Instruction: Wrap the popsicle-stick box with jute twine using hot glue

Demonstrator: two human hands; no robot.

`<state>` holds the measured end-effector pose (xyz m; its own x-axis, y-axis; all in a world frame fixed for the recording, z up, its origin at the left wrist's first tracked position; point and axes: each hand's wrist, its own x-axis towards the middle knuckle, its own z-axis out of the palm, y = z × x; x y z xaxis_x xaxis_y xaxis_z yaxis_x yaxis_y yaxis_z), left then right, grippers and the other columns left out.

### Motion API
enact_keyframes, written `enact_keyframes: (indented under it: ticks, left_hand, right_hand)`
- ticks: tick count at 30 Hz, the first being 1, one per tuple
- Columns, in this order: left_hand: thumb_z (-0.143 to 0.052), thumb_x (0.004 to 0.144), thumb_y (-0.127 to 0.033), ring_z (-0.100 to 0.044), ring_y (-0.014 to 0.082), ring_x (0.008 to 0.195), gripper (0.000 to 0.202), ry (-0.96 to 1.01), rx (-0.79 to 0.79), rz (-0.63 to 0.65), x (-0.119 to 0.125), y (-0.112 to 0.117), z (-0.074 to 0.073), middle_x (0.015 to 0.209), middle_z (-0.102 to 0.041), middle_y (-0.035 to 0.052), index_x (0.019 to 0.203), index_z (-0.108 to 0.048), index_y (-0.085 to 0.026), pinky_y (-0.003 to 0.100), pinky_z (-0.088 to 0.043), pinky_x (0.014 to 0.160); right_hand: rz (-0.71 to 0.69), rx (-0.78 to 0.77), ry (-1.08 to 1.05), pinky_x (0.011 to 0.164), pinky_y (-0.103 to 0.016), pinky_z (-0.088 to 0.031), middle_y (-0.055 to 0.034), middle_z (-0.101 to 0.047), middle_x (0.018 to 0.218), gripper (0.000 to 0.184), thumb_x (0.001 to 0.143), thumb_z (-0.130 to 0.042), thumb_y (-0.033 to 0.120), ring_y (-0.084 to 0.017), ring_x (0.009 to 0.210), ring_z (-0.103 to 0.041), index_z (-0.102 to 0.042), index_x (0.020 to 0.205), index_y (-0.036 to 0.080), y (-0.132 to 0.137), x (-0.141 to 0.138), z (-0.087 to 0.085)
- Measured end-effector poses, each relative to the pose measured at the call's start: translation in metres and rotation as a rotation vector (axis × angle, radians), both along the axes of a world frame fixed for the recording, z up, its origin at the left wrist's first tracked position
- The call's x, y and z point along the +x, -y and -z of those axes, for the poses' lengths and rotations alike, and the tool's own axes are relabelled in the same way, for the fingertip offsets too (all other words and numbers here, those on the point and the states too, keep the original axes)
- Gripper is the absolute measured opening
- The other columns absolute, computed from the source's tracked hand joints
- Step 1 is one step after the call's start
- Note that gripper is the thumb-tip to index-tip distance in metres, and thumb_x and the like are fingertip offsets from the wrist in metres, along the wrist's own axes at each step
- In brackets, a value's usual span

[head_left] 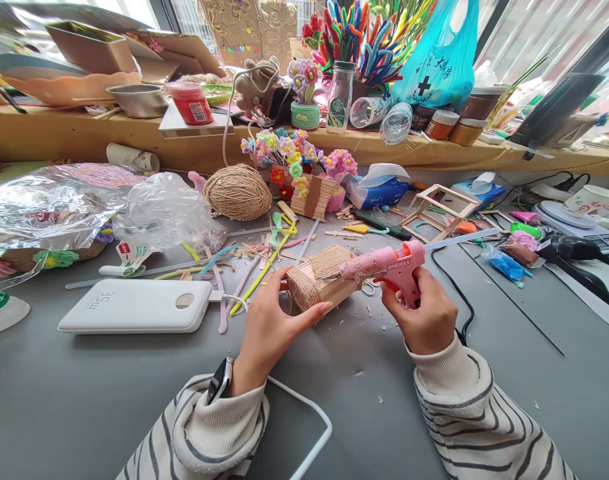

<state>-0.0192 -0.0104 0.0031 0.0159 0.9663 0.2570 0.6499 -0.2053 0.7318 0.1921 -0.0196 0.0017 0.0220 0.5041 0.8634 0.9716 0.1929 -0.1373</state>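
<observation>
My left hand (273, 321) grips a small wooden piece partly wrapped in jute twine (320, 280), holding it just above the grey table (84, 400). My right hand (424, 315) is wrapped round the handle of a pink hot glue gun (390, 268). The gun's nozzle points left and touches the twine-wrapped piece. A black cord (451, 283) runs from the gun across the table to the right. Both wrists wear striped sleeves, and a watch sits on the left one.
A white power bank (134, 307) lies left of my hands. Behind are a ball of jute twine (237, 192), pipe cleaners (257, 270), a plastic bag (167, 208), craft flowers (291, 157), a stick frame (437, 212) and a cluttered shelf (84, 133).
</observation>
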Motion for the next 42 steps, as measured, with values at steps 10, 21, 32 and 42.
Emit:
enact_keyframes:
  ticks: [10,21,32,42]
  left_hand:
    - [-0.064,0.061,-0.058,-0.061,0.0233,0.090,0.066,0.019,0.005,0.005,0.0003,0.0001,-0.0002,0.105,-0.061,0.0093,0.112,-0.048,-0.018,0.040,-0.048,0.081]
    - [-0.064,0.061,-0.057,-0.061,0.0223,0.088,0.067,0.036,-0.007,0.005,0.0002,0.0010,-0.0006,0.104,-0.062,0.0097,0.113,-0.048,-0.017,0.040,-0.047,0.081]
    - [-0.064,0.062,-0.056,-0.061,0.0222,0.088,0.066,0.034,-0.007,0.010,0.0000,-0.0001,-0.0012,0.104,-0.061,0.0090,0.113,-0.047,-0.019,0.040,-0.047,0.081]
    - [-0.064,0.062,-0.057,-0.060,0.0218,0.089,0.068,0.037,-0.025,0.003,0.0000,0.0009,-0.0016,0.105,-0.061,0.0088,0.114,-0.047,-0.017,0.039,-0.047,0.082]
  right_hand:
    - [0.009,0.005,0.002,0.044,-0.021,-0.039,0.0034,-0.048,0.055,0.017,0.074,-0.058,0.029,-0.010,0.044,-0.044,-0.051,0.083,0.016,0.0001,0.0014,-0.0009]
    - [0.030,0.017,0.012,0.043,-0.021,-0.037,0.0039,-0.047,0.055,0.015,0.073,-0.057,0.027,-0.010,0.043,-0.043,-0.050,0.082,0.017,0.0001,0.0031,-0.0013]
    - [0.054,0.004,-0.003,0.041,-0.023,-0.034,0.0033,-0.049,0.053,0.013,0.071,-0.057,0.026,-0.010,0.041,-0.041,-0.051,0.079,0.018,0.0013,0.0032,-0.0036]
    - [0.054,-0.003,-0.031,0.043,-0.023,-0.037,0.0035,-0.048,0.053,0.012,0.072,-0.056,0.027,-0.011,0.042,-0.042,-0.052,0.079,0.018,0.0008,0.0050,-0.0028]
